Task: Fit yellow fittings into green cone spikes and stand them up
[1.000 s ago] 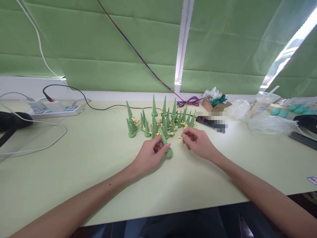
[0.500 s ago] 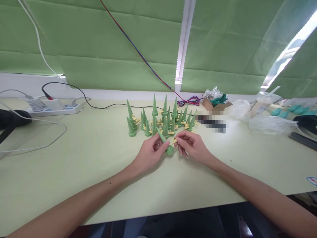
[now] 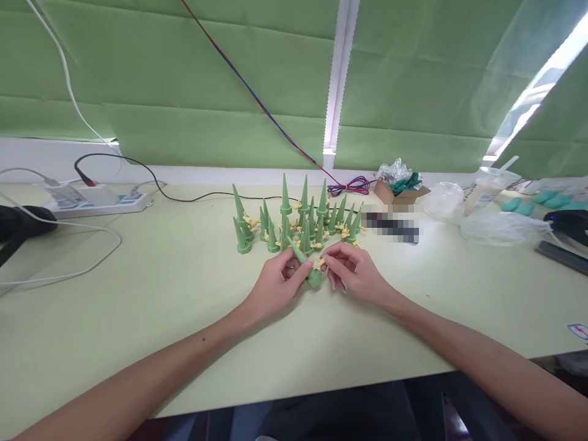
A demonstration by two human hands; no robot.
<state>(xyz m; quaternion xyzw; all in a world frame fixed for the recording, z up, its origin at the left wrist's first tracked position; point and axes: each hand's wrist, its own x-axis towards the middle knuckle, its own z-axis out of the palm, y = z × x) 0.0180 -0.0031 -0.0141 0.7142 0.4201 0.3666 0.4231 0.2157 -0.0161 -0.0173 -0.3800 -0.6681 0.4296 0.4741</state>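
A tilted green cone [image 3: 313, 278] with a round base is gripped between the thumb and fingers of my left hand [image 3: 281, 283]. My right hand [image 3: 353, 269] pinches a small yellow piece [image 3: 320, 262] at its fingertips, right beside the lower part of that cone; whether the two touch I cannot tell. Just beyond my hands stands a group of several similar green cones [image 3: 242, 237], upright on the table. Small yellow pieces [image 3: 250, 220] are on or among them, partly hidden by the cones.
A power strip [image 3: 96, 205] with plugs lies at the back left of the table [image 3: 160, 318]. Behind the cones is a coiled red and blue wire [image 3: 351, 186]. Toward the right are a small cardboard box [image 3: 402, 195], a plastic cup [image 3: 487, 190] and a clear plastic bag [image 3: 503, 229].
The yellow piece in my right hand has moved slightly left, closer to the green cone. My left hand keeps its grip, and the view has shifted a little.
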